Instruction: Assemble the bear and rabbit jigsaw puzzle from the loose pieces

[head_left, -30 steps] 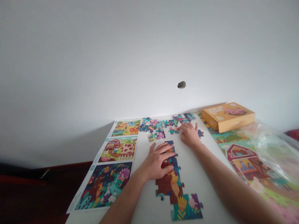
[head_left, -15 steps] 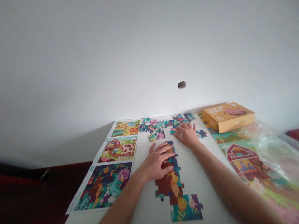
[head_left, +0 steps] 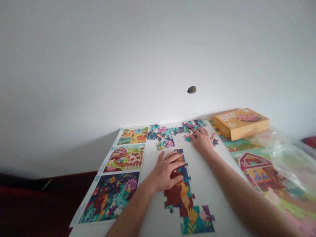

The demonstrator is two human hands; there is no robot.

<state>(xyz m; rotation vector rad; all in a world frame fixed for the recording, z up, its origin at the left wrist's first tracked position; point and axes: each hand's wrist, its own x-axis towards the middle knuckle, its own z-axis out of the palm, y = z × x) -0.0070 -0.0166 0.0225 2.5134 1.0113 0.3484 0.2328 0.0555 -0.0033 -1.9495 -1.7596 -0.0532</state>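
Note:
My left hand (head_left: 165, 172) lies spread over the joined puzzle section (head_left: 184, 196), which shows a brown bear and an orange animal. Its fingers are apart, resting on the upper left part. Farther back, my right hand (head_left: 203, 141) has its fingers spread and reaches down among loose puzzle pieces (head_left: 170, 131). By its fingertips lies a pink and teal puzzle piece (head_left: 187, 137); whether they touch it is hard to see. A dark blue puzzle piece (head_left: 215, 142) is partly hidden behind that hand. Two joined pieces (head_left: 165, 144) with a purple figure sit ahead of my left hand.
A picture sheet (head_left: 142, 168) with three printed scenes lies on the left of the white table (head_left: 153, 217). At right are a yellow puzzle box (head_left: 243, 121), a clear plastic bag (head_left: 288, 161) and a farm picture (head_left: 261, 174). The wall (head_left: 148, 65) stands behind.
My right hand has moved slightly to the right, and the pink and teal piece by its fingertips has shifted right too. My left hand and the joined section have stayed put.

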